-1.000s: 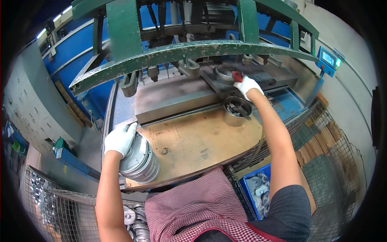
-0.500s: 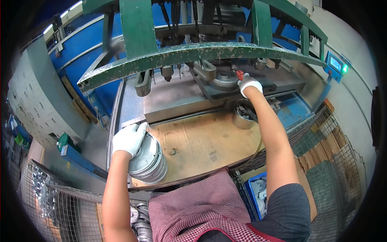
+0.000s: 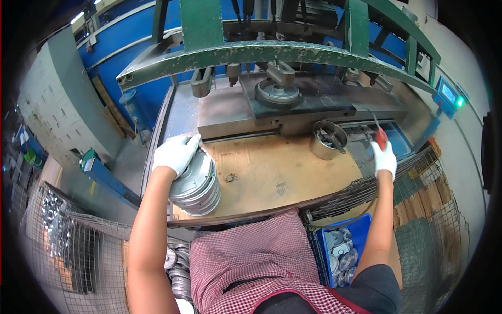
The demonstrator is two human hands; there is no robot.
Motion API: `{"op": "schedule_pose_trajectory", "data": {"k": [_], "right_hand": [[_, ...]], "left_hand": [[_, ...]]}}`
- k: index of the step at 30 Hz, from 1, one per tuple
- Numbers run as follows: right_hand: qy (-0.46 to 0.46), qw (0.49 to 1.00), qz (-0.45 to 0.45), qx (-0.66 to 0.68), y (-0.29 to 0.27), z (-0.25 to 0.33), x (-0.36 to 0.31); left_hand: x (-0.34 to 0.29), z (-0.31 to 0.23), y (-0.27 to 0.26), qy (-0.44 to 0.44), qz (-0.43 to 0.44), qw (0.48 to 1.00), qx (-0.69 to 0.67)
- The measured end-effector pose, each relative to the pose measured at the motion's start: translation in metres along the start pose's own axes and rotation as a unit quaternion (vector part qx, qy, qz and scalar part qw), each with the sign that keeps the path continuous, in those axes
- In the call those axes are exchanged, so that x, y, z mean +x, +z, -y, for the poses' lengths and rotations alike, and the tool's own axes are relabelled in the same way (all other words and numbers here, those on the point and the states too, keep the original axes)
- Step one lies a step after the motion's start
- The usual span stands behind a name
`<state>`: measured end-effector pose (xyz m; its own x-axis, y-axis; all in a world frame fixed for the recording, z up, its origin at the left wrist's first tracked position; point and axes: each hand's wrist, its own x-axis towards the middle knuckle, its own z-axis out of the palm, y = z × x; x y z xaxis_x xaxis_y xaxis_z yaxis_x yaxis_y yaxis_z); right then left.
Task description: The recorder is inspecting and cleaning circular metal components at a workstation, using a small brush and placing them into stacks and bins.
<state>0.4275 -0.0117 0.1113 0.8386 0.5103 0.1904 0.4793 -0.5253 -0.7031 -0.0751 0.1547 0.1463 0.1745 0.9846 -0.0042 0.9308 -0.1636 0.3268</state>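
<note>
- Since a second ago: right hand pulled back from the round die on the press bed, now over the right end of the workbench; left hand unchanged on the stack.
- Stack of metal discs: standing at the left front corner of the workbench, leaning slightly, silvery and ribbed at the rims.
- Left hand, white-gloved: spread over the top of the stack, fingers curled over the upper disc's edge, gripping it.
- Right hand, white-gloved: closed around a red-handled tool, thin dark shaft pointing up and away.
- Metal can: at the back right of the workbench, just left of the right hand, with tools stuck in it.
- Green press frame: arching over the bed behind the workbench.
- Blue bin: below the front right edge, holding more discs.
- Wire mesh basket: low on the left, beside the checked apron.
</note>
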Motion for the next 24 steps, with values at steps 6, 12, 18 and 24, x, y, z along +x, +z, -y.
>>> {"op": "schedule_pose_trajectory", "data": {"k": [6,12,18,24], "right_hand": [[0.047,0.967,-0.087,-0.236,0.013,-0.105,-0.001],[-0.066,0.943,-0.295,-0.137,0.051,-0.057,-0.031],[-0.343,0.933,0.055,0.097,0.119,0.108,-0.074],[-0.424,0.891,0.156,-0.052,0.199,0.252,-0.093]], "left_hand": [[0.002,0.005,0.003,-0.002,-0.004,1.000,0.017],[0.003,0.008,0.009,0.006,-0.030,1.000,0.001],[0.009,0.018,0.016,0.025,-0.061,0.998,0.001],[0.006,0.013,0.013,0.028,-0.040,0.999,0.015]]}}
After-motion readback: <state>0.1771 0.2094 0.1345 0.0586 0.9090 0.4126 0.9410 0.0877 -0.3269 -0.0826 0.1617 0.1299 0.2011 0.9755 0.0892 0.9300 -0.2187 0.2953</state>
